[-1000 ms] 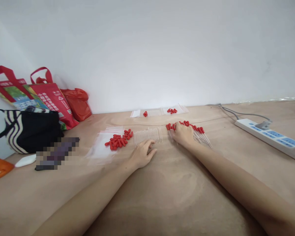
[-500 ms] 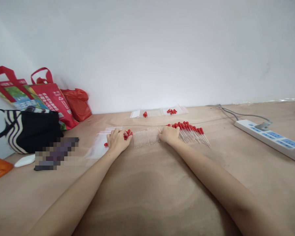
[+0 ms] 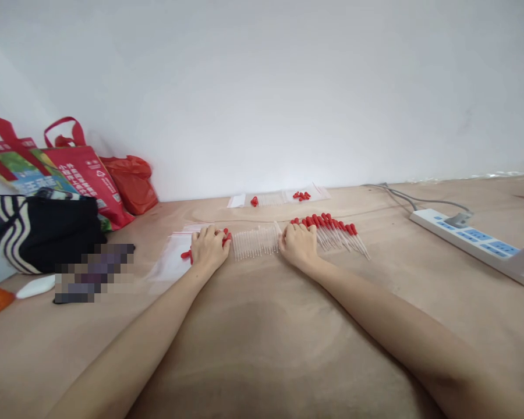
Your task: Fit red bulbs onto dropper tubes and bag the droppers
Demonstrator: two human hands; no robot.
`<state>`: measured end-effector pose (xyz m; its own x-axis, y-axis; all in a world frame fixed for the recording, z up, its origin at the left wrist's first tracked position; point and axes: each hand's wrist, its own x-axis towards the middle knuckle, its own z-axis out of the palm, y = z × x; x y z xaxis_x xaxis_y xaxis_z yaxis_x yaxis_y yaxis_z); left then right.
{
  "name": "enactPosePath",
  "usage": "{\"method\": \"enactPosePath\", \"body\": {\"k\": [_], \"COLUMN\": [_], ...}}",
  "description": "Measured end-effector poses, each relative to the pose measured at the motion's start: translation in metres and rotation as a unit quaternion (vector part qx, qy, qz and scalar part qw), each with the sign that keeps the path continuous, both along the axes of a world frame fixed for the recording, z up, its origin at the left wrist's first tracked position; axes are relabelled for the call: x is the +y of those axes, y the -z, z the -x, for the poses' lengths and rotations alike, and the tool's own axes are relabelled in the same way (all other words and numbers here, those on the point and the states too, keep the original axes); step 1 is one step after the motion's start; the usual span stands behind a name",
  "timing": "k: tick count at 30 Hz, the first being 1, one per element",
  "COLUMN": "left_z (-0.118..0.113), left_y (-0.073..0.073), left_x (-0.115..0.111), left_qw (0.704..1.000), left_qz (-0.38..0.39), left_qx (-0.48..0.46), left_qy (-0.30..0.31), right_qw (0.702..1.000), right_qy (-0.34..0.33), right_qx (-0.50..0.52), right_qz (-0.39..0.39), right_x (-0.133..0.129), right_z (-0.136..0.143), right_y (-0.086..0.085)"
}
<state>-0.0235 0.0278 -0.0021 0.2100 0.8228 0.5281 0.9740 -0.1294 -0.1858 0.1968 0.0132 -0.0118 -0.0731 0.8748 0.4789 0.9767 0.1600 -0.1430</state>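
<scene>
My left hand [image 3: 209, 247] rests with curled fingers on a small heap of red rubber bulbs [image 3: 226, 237], some showing beside its thumb; its fingertips are partly hidden. Between the hands lies a row of thin clear dropper tubes [image 3: 254, 242], side by side on the table. My right hand [image 3: 299, 244] is closed at the right end of this row, thumb and fingers at a tilted clear tube [image 3: 278, 229]. Just right of that hand, several droppers with red bulbs [image 3: 332, 230] lie fanned out. A clear zip bag [image 3: 172, 256] is under and beside my left hand.
Along the wall lies another clear bag [image 3: 318, 192] with red bulbs and tubes. A white power strip [image 3: 475, 238] with a grey plug and cable is at right. At left stand shopping bags [image 3: 85, 177], a red plastic bag [image 3: 133, 183] and a black bag [image 3: 61, 233].
The view has shifted slightly, so everything sits a little further left. My right hand has turned a little, and a tube at its fingertips now stands out tilted. The left hand stays at the bulbs.
</scene>
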Motion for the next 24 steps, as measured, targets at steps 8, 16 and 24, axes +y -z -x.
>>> {"method": "enactPosePath", "body": {"k": [8,16,24], "left_z": [-0.018,-0.049,-0.061], "left_y": [-0.001,0.003,0.011], "left_x": [-0.018,-0.05,-0.044], "left_qw": [0.983,0.911,0.907], "left_qz": [-0.094,0.127,0.162], "left_qx": [-0.092,-0.189,-0.206], "left_qy": [0.125,0.344,0.331], "right_qw": [0.99,0.982,0.976], "right_qy": [-0.087,-0.162,-0.211], "right_qx": [0.013,0.032,0.039], "right_qz": [-0.107,-0.09,-0.04], "right_x": [-0.031,-0.042,-0.047], "right_z": [-0.042,-0.077,-0.062], "right_y": [0.021,0.027,0.018]}}
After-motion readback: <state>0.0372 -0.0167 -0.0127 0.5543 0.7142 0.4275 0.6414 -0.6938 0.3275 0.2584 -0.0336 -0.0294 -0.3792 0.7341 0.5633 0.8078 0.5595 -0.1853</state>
